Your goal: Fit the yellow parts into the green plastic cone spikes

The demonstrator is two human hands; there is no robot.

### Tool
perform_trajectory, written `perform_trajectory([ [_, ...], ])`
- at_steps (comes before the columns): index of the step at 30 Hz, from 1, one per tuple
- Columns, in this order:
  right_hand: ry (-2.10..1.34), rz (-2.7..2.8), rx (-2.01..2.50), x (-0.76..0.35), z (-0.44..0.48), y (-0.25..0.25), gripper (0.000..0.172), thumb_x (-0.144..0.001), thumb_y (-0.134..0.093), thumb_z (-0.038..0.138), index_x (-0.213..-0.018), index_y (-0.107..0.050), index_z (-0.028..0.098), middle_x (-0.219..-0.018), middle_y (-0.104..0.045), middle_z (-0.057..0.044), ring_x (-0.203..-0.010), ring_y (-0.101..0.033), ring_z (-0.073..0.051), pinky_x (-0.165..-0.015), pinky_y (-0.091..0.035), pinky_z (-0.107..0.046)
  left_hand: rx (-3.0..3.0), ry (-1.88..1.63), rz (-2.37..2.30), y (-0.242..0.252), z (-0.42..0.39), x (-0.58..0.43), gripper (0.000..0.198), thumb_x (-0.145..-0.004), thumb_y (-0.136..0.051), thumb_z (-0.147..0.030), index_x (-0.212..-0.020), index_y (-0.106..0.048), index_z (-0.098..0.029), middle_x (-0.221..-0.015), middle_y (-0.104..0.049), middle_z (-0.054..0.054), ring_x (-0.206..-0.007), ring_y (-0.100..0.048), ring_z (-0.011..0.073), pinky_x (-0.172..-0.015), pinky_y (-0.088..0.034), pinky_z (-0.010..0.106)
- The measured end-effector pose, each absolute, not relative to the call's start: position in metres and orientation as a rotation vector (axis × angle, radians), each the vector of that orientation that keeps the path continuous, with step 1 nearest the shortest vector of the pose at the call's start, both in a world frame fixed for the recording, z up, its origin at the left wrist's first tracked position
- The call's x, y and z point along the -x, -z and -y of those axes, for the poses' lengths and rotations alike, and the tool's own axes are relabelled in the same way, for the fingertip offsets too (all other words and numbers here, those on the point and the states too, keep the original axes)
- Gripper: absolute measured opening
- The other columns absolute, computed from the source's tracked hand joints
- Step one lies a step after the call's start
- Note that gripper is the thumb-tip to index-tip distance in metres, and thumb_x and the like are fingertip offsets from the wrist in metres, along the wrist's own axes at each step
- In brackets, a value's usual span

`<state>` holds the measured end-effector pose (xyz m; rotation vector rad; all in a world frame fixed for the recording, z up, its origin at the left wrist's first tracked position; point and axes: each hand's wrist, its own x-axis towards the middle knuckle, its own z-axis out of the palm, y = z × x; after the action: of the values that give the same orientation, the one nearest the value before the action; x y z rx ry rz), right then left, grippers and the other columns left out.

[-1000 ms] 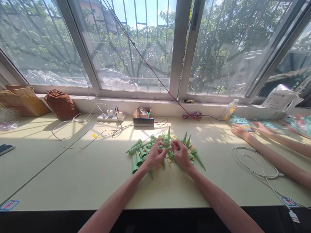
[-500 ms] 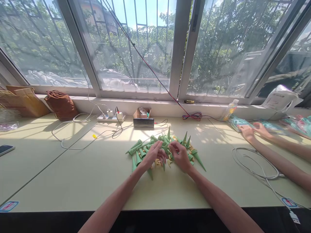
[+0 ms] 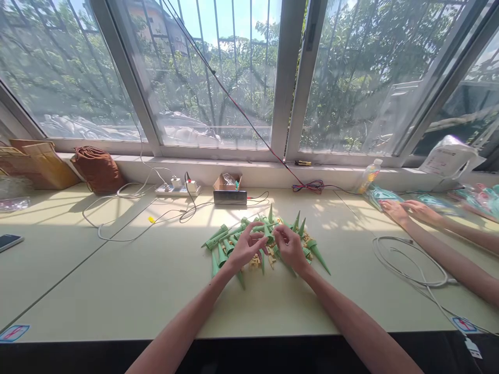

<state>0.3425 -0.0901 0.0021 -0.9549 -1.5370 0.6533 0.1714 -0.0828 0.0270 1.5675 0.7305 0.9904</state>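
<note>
A heap of green plastic cone spikes [image 3: 223,248] with small yellow parts [image 3: 254,262] lies on the pale table [image 3: 117,280] in front of me. Both my hands hover over the heap's middle. My left hand [image 3: 246,248] has its fingers curled and pinches a green cone [image 3: 268,232] near its wide end. My right hand [image 3: 290,248] meets it from the right, fingertips pinched on the same cone. What else sits between the fingers is too small to tell.
Another person's two hands [image 3: 405,212] rest on teal packets at the right. A white cable loop [image 3: 409,265], a power strip [image 3: 177,188], a small cardboard box [image 3: 228,182], a brown bag [image 3: 95,167], a phone [image 3: 10,241] and a bottle [image 3: 370,175] lie around.
The piece between my hands has turned: its open round end faced me before, now a pointed cone shows. The other person's hands shifted slightly to the right.
</note>
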Motion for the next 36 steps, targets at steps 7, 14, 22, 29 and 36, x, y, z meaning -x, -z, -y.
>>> perform_trajectory([
  [7,-0.665,1.533,0.959,-0.344,0.092,-0.007,0.024,-0.096,-0.048,0.040,-0.084,-0.054,0.019,-0.063,-0.042,0.003,-0.053,-0.035,-0.011,-0.049,-0.031,-0.024,-1.876,-1.070,-0.873,-0.017,0.081,-0.170,0.067,-0.084,-0.068,-0.040,-0.138,-0.031,-0.028,-0.118,-0.059,0.012,-0.068,-0.069,0.0143,-0.058,-0.058,0.028],
  [14,-0.674,1.523,0.969,-0.343,0.092,-0.007,0.025,-0.096,-0.048,0.040,-0.086,-0.055,0.019,-0.063,-0.044,0.003,-0.053,-0.036,-0.011,-0.050,-0.033,-0.024,-2.159,-1.111,-0.890,-0.009,0.077,-0.169,0.059,-0.090,-0.059,-0.038,-0.140,-0.028,-0.029,-0.128,-0.059,0.015,-0.063,-0.066,0.0118,-0.053,-0.053,0.024],
  [22,-0.573,1.485,1.031,-0.344,0.092,-0.009,0.026,-0.095,-0.048,0.040,-0.086,-0.057,0.018,-0.067,-0.050,0.001,-0.059,-0.042,-0.013,-0.054,-0.038,-0.024,-1.679,-1.078,-0.887,-0.020,0.079,-0.176,0.045,-0.088,-0.055,-0.055,-0.118,-0.047,-0.022,-0.102,-0.065,0.008,-0.047,-0.059,0.0094,-0.036,-0.044,0.020],
  [29,-0.586,1.598,0.967,-0.341,0.093,-0.005,0.026,-0.095,-0.048,0.040,-0.083,-0.057,0.018,-0.069,-0.052,-0.001,-0.062,-0.046,-0.014,-0.057,-0.042,-0.024,-1.246,-0.855,-0.799,-0.023,0.074,-0.172,0.054,-0.089,-0.043,-0.066,-0.110,-0.052,-0.017,-0.050,-0.059,-0.002,-0.031,-0.043,0.0092,-0.031,-0.029,0.018],
  [36,-0.553,1.693,0.956,-0.340,0.095,-0.005,0.024,-0.095,-0.047,0.036,-0.085,-0.059,0.018,-0.073,-0.056,-0.002,-0.065,-0.049,-0.015,-0.060,-0.044,-0.025,-1.152,-0.778,-0.759,-0.020,0.073,-0.170,0.050,-0.087,-0.050,-0.062,-0.109,-0.052,-0.017,-0.060,-0.064,0.002,-0.036,-0.048,0.0094,-0.033,-0.032,0.018],
])
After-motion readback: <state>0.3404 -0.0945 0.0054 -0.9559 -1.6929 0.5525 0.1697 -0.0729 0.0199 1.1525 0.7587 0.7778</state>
